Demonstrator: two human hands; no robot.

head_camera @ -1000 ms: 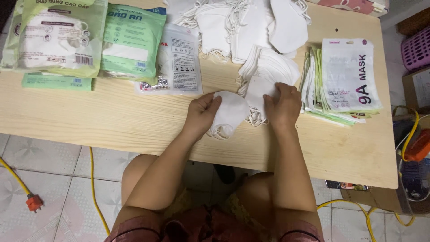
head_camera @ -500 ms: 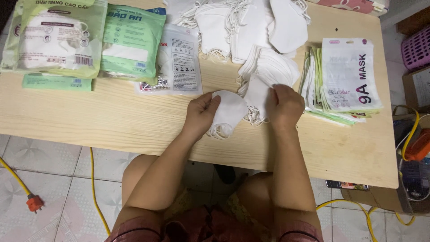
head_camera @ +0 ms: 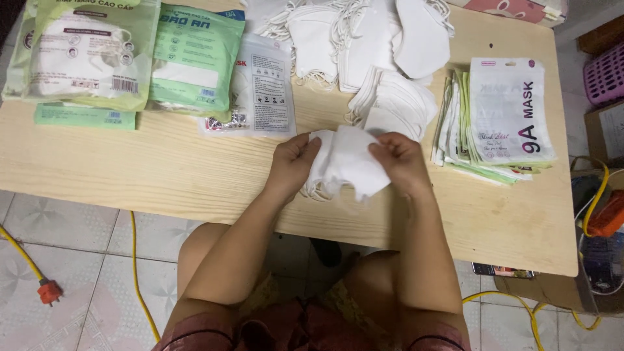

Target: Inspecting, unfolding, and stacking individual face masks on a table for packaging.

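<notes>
- Both hands are lifting now, and the small stack of white masks that was lying pressed flat a second ago is rising off the wooden table, its top layer spreading wide between them.
- That stack is sitting right between the two hands, just above the table's near edge, with its ear loops dangling at the lower left.
- Left hand is gripping the stack's left edge, fingers curled shut on the fabric, thumb on top.
- Right hand is pinching the upper right corner, fingertips closed on it, the masks hanging down and to the left of that hand.
- Just behind the hands, a fanned pile of folded masks is resting on the table, and beyond it loose masks are spreading across the far edge.
- Off to the right, a stack of flat printed pouches is lying near the right hand.
- To the left, a clear packet and green mask bags are lining the table.
- Down below, a yellow cable is trailing over the tiled floor.
</notes>
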